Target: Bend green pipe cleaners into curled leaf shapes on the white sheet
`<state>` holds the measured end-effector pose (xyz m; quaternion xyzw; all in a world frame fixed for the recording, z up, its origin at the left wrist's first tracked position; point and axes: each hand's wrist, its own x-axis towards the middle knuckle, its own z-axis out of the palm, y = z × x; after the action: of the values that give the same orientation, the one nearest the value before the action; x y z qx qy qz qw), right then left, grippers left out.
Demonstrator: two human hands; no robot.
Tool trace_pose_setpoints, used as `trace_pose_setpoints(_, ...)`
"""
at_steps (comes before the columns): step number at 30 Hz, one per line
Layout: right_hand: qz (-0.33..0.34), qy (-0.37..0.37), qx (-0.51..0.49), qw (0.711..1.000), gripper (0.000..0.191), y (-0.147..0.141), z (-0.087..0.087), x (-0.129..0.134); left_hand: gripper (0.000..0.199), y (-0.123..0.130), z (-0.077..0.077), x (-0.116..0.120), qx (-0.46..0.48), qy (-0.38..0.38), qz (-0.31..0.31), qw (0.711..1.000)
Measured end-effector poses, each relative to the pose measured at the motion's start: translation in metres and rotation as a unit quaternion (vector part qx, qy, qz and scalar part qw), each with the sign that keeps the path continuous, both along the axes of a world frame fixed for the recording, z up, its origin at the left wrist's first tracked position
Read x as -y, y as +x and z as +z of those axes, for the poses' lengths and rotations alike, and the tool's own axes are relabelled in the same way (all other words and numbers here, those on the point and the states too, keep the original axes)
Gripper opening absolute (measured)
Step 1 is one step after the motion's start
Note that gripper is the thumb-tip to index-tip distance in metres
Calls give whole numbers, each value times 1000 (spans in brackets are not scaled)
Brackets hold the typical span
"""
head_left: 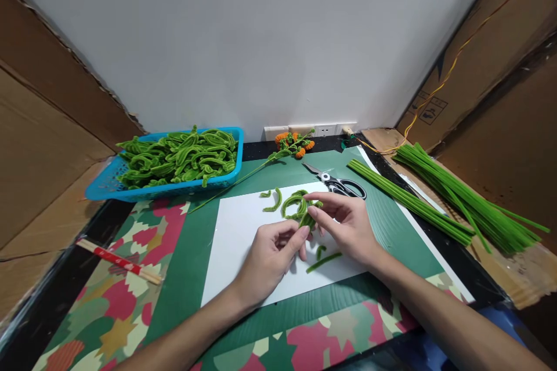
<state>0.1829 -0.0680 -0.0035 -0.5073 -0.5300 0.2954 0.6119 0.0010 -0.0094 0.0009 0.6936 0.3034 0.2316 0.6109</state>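
Observation:
Above a white sheet [235, 243], both hands meet at a bent green pipe cleaner piece [308, 219]. My left hand [276, 249] pinches its lower end between thumb and forefinger. The thumb and forefinger of my right hand [346, 223] close on its upper part. Just behind the fingers lie curled green pipe cleaner pieces [289, 204], partly covered by the right hand. A curved piece [274, 202] rests to the left on the paper. A short straight piece [324, 262] and a small bent one sit below the right hand.
Black-handled scissors [333, 181] lie behind the sheet. A blue basket [238, 156] at the left holds many shaped green pieces. An orange pipe cleaner flower [300, 142] lies at the back. Straight green stems [413, 203] and a larger bundle [465, 197] are at right; wrapped chopsticks [119, 261] at left.

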Motion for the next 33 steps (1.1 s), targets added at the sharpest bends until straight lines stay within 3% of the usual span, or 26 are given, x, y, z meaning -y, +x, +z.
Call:
trace_pose_setpoints(3,27,-25,-10,999,21,-2,-4,0,50,-1,-1,0,0,-4,4,1000)
trace_pose_setpoints(7,-14,86,155,984,23,-3,-19,2,46,-2,-5,-1,-29,-9,19,999)
trace_pose_setpoints(9,-20,110,191,975,26,-3,-21,2,44,-2,-5,-1,-33,-18,25,999)
trace_pose_setpoints(11,-20,72,163,984,22,-4,-19,1,45,-2,-5,-1,-21,-27,27,999)
trace_pose_setpoints(14,-2,-19,41,999,24,-5,-9,0,46,0,-3,-2,1,-37,23,999)
trace_pose_setpoints(17,34,-45,-16,998,27,-6,-4,1,53,0,-3,-2,6,-33,19,999)
trace_pose_setpoints(19,28,-10,46,998,18,-7,-8,2,54,-1,-3,-1,2,-26,14,1000)
trace_pose_setpoints(23,-31,125,219,967,25,-8,-19,5,51,-1,-1,0,-12,-34,13,999)
trace_pose_setpoints(29,-36,63,193,979,29,-3,-17,7,46,-1,-1,-1,3,-75,20,997)
trace_pose_setpoints(33,-72,131,284,947,32,-1,-17,7,46,-3,-5,-3,-3,-74,15,997)
